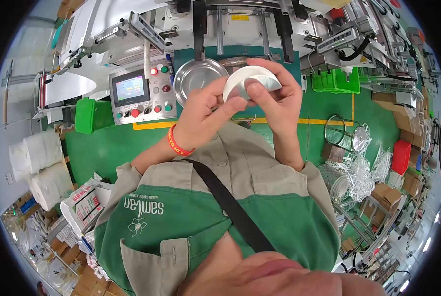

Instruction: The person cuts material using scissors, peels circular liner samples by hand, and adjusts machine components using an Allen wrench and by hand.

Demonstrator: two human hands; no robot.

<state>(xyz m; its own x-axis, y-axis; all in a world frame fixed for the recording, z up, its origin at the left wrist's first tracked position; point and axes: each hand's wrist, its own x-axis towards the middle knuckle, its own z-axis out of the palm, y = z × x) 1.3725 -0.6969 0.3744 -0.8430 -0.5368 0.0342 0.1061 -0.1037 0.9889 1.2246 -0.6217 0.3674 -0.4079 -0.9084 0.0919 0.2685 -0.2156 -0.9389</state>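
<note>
Both my hands hold a white, round-edged piece (241,78) with a shiny, see-through-looking lower part, raised in front of my chest. My left hand (208,107), wearing a red wristband (177,143), grips its lower left edge between thumb and fingers. On the other side, my right hand (278,101) has its thumb pressed on the shiny part, with the fingers behind. Exactly what the piece is, I cannot make out. Just beyond my left hand, a round metal bowl (193,79) rests on the green work surface. A partly hidden clear-wrapped item (233,61) lies beside it.
A control panel (142,93) with a screen and several buttons stands at left, near a green bin (86,116). Machine rails (219,32) cross the far side. A green basket (336,80) is at right. Bubble wrap (354,170) and a wire-framed stool (338,133) occupy the right floor.
</note>
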